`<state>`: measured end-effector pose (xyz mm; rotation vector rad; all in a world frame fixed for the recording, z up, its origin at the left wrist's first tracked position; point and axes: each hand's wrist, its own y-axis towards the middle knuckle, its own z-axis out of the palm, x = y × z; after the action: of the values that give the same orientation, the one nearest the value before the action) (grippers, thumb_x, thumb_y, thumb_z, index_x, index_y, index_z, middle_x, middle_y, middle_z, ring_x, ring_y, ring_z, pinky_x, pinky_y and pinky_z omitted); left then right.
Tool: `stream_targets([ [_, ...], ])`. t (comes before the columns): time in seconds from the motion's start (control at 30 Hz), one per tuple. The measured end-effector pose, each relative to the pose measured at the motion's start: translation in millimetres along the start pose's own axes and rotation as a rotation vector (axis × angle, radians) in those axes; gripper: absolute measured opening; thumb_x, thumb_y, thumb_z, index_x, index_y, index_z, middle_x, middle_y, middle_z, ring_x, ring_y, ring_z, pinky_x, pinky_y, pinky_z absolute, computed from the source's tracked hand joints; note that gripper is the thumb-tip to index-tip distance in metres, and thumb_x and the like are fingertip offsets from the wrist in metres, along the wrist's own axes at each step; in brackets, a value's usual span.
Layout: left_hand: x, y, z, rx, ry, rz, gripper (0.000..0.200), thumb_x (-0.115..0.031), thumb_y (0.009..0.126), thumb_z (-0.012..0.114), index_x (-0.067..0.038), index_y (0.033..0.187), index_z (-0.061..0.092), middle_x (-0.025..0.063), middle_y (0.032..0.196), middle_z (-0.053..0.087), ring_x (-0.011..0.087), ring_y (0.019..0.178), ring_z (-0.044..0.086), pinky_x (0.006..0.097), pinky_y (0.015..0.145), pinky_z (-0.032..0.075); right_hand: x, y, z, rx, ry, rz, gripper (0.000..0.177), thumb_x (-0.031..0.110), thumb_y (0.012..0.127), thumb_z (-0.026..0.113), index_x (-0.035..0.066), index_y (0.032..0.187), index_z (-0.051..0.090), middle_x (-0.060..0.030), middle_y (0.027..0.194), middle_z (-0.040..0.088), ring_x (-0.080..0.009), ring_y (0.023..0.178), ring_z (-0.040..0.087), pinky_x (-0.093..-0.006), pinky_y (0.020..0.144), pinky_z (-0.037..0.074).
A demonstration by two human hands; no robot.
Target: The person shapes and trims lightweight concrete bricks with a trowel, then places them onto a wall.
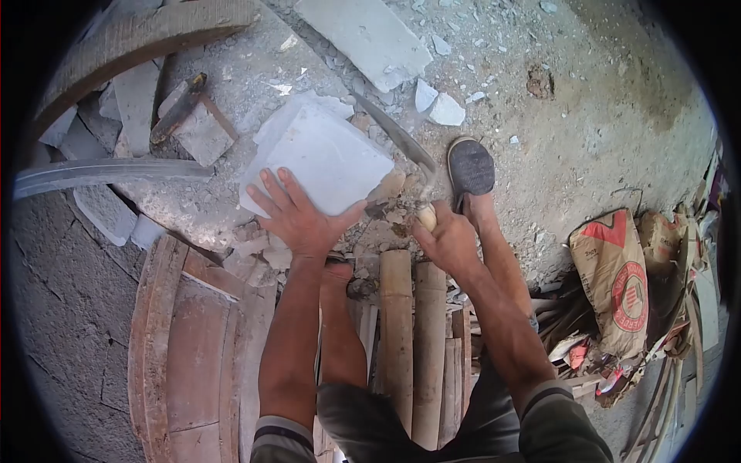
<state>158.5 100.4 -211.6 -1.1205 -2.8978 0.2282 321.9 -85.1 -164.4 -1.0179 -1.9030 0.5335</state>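
My left hand lies with its fingers spread flat on the near edge of a pale, stone-like slab. The slab rests on the rubble-covered ground and has a rough, broken far edge. To its right, my right hand is closed around the light handle of a long-bladed knife. The knife's narrow neck bends from the handle, and its curved grey blade points up and left, alongside the slab's right side. Part of the handle is hidden in my fist.
A worn shoe is on my right foot. Bamboo poles lie between my legs. A curved wooden piece, another slab and stone chips surround the work area. A paper sack with scraps stands at right.
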Motion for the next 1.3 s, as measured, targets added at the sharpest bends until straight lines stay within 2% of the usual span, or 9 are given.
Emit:
stream_targets([
  [0.17, 1.0, -10.2, -5.1, 0.032, 0.010, -0.007, 0.142, -0.087, 0.054, 0.071, -0.003, 0.156, 0.019, 0.0275, 0.159, 0.020, 0.0580, 0.145, 0.012, 0.0775, 0.093, 0.030, 38.9, -14.7, -19.2, -0.253, 0.305, -0.067, 0.035, 0.034, 0.087, 0.069, 0.004, 0.098, 0.056, -0.0210, 0.072, 0.067, -0.0395, 0.066, 0.068, -0.0485, 0.058, 0.054],
  [0.3, 0.3, -9.1, -4.3, 0.039, 0.018, -0.011, 0.142, -0.086, 0.054, 0.072, -0.003, 0.156, 0.018, 0.0274, 0.159, 0.018, 0.0579, 0.145, 0.010, 0.0780, 0.095, 0.030, 4.8, -9.1, 14.9, 0.105, -0.065, 0.148, 0.034, 0.031, 0.087, 0.071, 0.001, 0.095, 0.056, -0.0195, 0.070, 0.067, -0.0399, 0.066, 0.068, -0.0471, 0.055, 0.054],
  [0.5, -0.8, -8.4, -7.5, 0.055, 0.028, -0.003, 0.142, -0.084, 0.055, 0.073, 0.000, 0.155, 0.017, 0.0302, 0.158, 0.018, 0.0571, 0.145, 0.010, 0.0766, 0.098, 0.027, 40.7, -19.7, -16.0, -0.293, 0.401, -0.081, 0.035, 0.029, 0.086, 0.073, 0.000, 0.097, 0.058, -0.0209, 0.073, 0.067, -0.0384, 0.063, 0.069, -0.0436, 0.055, 0.054],
  [0.63, -2.3, -9.5, -8.4, 0.010, 0.005, 0.031, 0.139, -0.080, 0.057, 0.075, 0.001, 0.154, 0.018, 0.0316, 0.158, 0.017, 0.0560, 0.145, 0.012, 0.0768, 0.098, 0.027, -8.3, 0.8, 21.9, 0.285, -0.089, 0.359, 0.042, 0.038, 0.089, 0.069, -0.001, 0.103, 0.059, -0.0242, 0.083, 0.069, -0.0407, 0.077, 0.070, -0.0485, 0.069, 0.056],
  [0.83, -8.2, -9.7, 2.3, -0.467, -0.414, -0.460, 0.111, -0.048, 0.072, 0.087, 0.001, 0.152, 0.026, 0.0276, 0.150, 0.034, 0.0444, 0.138, 0.035, 0.0597, 0.104, 0.036, -10.2, -4.9, -28.4, 0.088, 0.059, 0.178, 0.034, 0.033, 0.089, 0.069, 0.001, 0.094, 0.059, -0.0201, 0.083, 0.070, -0.0364, 0.076, 0.069, -0.0447, 0.069, 0.053],
  [0.9, -8.4, -13.3, -5.1, -0.241, -1.338, -1.154, 0.097, -0.027, 0.077, 0.086, 0.007, 0.147, 0.028, 0.0260, 0.141, 0.044, 0.0320, 0.126, 0.049, 0.0440, 0.103, 0.042, -26.3, 3.1, -26.9, 0.039, 0.465, 0.028, 0.027, 0.024, 0.089, 0.071, 0.000, 0.091, 0.057, -0.0093, 0.072, 0.062, -0.0220, 0.063, 0.059, -0.0364, 0.060, 0.048],
  [0.93, -6.9, -16.5, -4.4, -0.299, -1.348, -1.168, 0.097, -0.027, 0.077, 0.086, 0.007, 0.147, 0.028, 0.0260, 0.141, 0.044, 0.0320, 0.126, 0.049, 0.0440, 0.103, 0.042, -24.9, 6.7, -34.2, 0.089, 0.618, 0.087, 0.021, 0.015, 0.087, 0.073, 0.001, 0.089, 0.058, -0.0014, 0.069, 0.054, -0.0111, 0.062, 0.048, -0.0299, 0.057, 0.042],
  [1.13, 6.1, -23.9, 1.7, -0.071, -1.773, -1.169, 0.064, -0.017, 0.076, 0.085, 0.007, 0.124, 0.051, 0.0144, 0.109, 0.065, 0.0215, 0.095, 0.064, 0.0333, 0.084, 0.052, 29.7, -19.5, -101.1, 0.189, 0.632, 0.335, 0.015, 0.012, 0.084, 0.070, 0.003, 0.092, 0.061, -0.0008, 0.071, 0.059, -0.0089, 0.059, 0.052, -0.0270, 0.054, 0.043],
  [1.3, -18.0, -8.9, -34.9, -0.130, -1.533, -1.041, 0.070, -0.019, 0.067, 0.090, 0.010, 0.115, 0.048, 0.0184, 0.106, 0.063, 0.0226, 0.094, 0.063, 0.0346, 0.080, 0.053, 20.7, -57.2, -137.2, 0.150, 0.456, 0.358, 0.026, 0.019, 0.082, 0.076, 0.004, 0.089, 0.056, -0.0034, 0.065, 0.058, -0.0114, 0.054, 0.055, -0.0276, 0.051, 0.045],
])
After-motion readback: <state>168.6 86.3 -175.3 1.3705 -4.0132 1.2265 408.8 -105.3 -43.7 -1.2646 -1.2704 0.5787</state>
